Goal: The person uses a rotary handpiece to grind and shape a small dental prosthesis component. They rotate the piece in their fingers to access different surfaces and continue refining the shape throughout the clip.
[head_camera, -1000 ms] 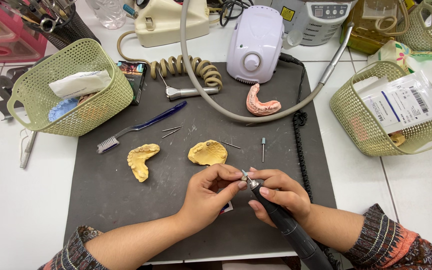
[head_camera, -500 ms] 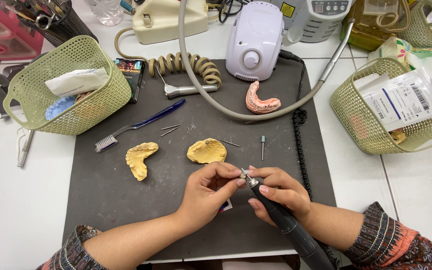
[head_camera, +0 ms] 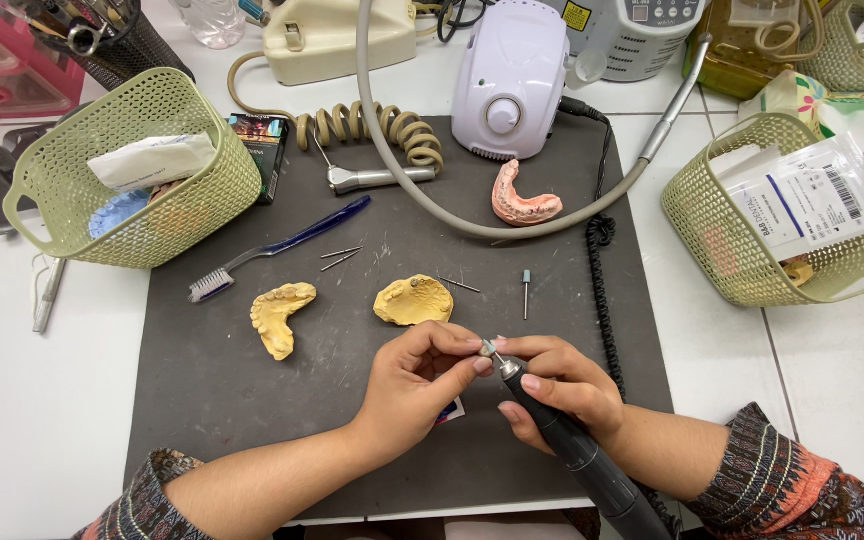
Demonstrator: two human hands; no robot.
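Note:
My right hand [head_camera: 562, 385] grips a dark grey rotary handpiece [head_camera: 577, 450], its metal tip pointing up and left. My left hand [head_camera: 422, 385] pinches the small bur at that tip [head_camera: 490, 349] between thumb and fingers. Both hands hover over the front of a dark grey mat [head_camera: 212, 390]. Two yellow plaster dental casts lie just beyond my hands: one [head_camera: 414, 299] close to the left fingers, another [head_camera: 281, 315] further left. A pink denture piece [head_camera: 524, 204] rests toward the mat's back.
A blue toothbrush [head_camera: 277, 247], loose burs [head_camera: 526, 292] and a metal handpiece [head_camera: 372, 179] lie on the mat. Green mesh baskets stand at left [head_camera: 202, 200] and right [head_camera: 742, 270]. A white motor unit [head_camera: 508, 80], grey hose [head_camera: 422, 190] and coiled cord [head_camera: 392, 130] crowd the back.
Both hands stay together at the handpiece tip, barely shifting; the left fingers keep working at the bur. The camera view has moved slightly.

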